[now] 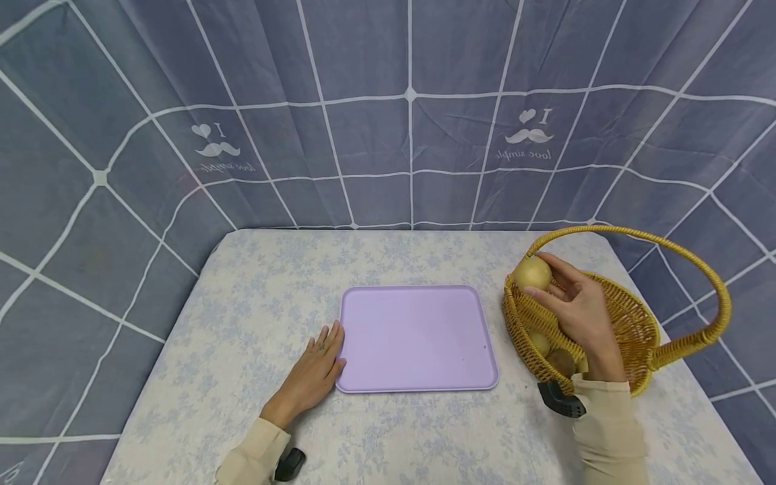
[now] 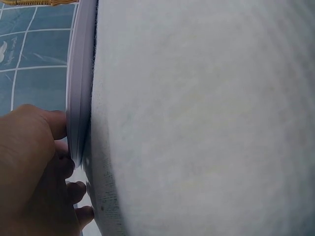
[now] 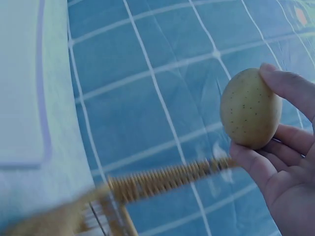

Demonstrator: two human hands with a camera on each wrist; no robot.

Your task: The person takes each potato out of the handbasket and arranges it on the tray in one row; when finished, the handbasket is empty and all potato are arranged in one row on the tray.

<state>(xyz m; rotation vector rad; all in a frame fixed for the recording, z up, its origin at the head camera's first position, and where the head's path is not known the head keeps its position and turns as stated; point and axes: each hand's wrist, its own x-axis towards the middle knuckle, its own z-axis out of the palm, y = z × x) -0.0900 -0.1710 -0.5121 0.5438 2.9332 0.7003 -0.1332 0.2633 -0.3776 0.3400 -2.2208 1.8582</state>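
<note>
Pale yellow fruit [image 1: 532, 273]: up in the right hand [image 1: 582, 308], over the far left part of the wicker basket [image 1: 626, 320]. The right wrist view shows it oval, with small dark specks. Right hand: thumb on one side, fingers on the other, parted just by the fruit's width; a pinch grip, nothing else in it.

In the basket, below that hand: a second yellow fruit [image 1: 539, 343] and a brown fruit [image 1: 562, 362] next to it, near the left wall. Another pale bit shows by the wrist, mostly hidden, can't tell what. Basket handle [image 1: 667, 244] arches above and leans out to the right.

Left of the basket, apart from it: lilac tray [image 1: 418, 337], flat on the table, low rim. Left hand [image 1: 312, 374] at the tray's left edge, fingers extended, thumb and fingertips touching the rim; no grip on anything.

Under it all: white cloth [image 1: 254, 323] with a pale blue pattern. Beige sleeves [image 1: 609, 424] on both arms, black device [image 1: 560, 399] at each wrist. Behind: blue-grey curtain [image 1: 364, 141], white grid lines, mirrored lettering.
</note>
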